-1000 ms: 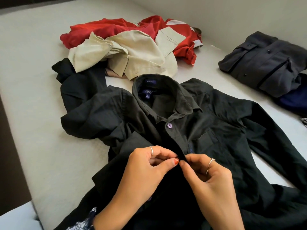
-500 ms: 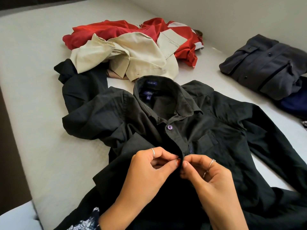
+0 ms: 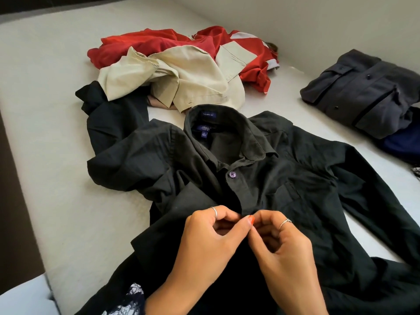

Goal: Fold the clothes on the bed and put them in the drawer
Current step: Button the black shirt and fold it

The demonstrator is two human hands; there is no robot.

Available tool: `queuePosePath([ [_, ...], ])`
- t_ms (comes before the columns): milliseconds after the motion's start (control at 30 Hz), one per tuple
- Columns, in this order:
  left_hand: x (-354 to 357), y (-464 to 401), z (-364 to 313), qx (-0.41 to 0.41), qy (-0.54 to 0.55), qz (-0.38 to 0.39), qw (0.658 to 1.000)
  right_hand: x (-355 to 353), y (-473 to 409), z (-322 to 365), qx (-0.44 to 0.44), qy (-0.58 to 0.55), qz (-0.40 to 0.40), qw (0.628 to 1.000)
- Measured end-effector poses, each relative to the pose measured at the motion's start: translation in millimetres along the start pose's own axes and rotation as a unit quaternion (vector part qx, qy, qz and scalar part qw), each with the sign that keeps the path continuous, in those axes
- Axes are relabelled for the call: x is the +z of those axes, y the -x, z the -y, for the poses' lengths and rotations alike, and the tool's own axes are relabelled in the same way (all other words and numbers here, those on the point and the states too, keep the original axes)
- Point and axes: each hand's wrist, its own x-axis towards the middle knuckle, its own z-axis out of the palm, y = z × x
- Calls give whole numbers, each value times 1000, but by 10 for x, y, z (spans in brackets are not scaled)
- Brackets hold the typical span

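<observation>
A black long-sleeved shirt (image 3: 284, 183) lies face up on the white bed (image 3: 56, 155), collar away from me, its top purple button fastened. My left hand (image 3: 209, 242) and my right hand (image 3: 279, 248) meet at the shirt's front placket just below that button. Both pinch the placket's edges between thumb and fingers. The button under my fingertips is hidden. Beyond the collar lies a loose heap: a beige garment (image 3: 172, 83) on top of a red one (image 3: 154, 43).
A folded grey shirt (image 3: 368, 92) sits at the right by the wall, on top of a dark blue garment (image 3: 402, 144). The bed's left edge drops to a dark floor (image 3: 16, 201). A patterned sleeve (image 3: 127, 301) shows at the bottom.
My hands have stayed at the same spot on the placket, fingertips working closer together. The view has shifted slightly.
</observation>
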Motion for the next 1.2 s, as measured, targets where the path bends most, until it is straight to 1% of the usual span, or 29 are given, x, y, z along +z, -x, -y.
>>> queuePosePath([
  [100,1,-1,12,10,-46,3,999,68,13,-22,-76,64,-29,995],
  [167,-13,-24,6,0,-40,7,999,87,-1,-13,-121,93,-46,987],
  [233,-34,-63,7,-32,7,11,999,85,-24,0,-143,94,-53,984],
  [333,-58,-116,56,-85,93,26,992,85,-30,15,-153,94,-50,982],
  [400,-63,-121,75,-103,119,37,987,89,-12,29,-156,97,-46,982],
  [467,-63,-124,79,-105,129,40,985,81,-10,46,-151,92,-51,983],
  [533,-70,-133,73,-98,137,39,985,61,-22,81,-114,58,-48,991],
  [667,-81,-167,51,-52,102,45,992,12,-47,148,-53,0,-15,998],
  [733,-87,-209,8,-13,76,53,996,-11,-76,198,-21,-38,-3,999],
  [833,-95,-326,-85,70,24,58,996,-56,-193,333,27,-114,12,993],
  [933,-128,-441,-212,142,3,36,989,-81,-352,479,55,-169,34,983],
  [1000,-177,-478,-279,166,2,16,986,-52,-448,569,54,-191,54,979],
  [1067,-219,-505,-316,163,25,-5,986,4,-523,661,38,-187,68,979],
  [1133,-255,-520,-346,124,79,-16,989,61,-586,723,7,-143,65,987],
  [1200,-289,-522,-375,78,117,1,990,104,-640,749,-31,-89,53,994],
])
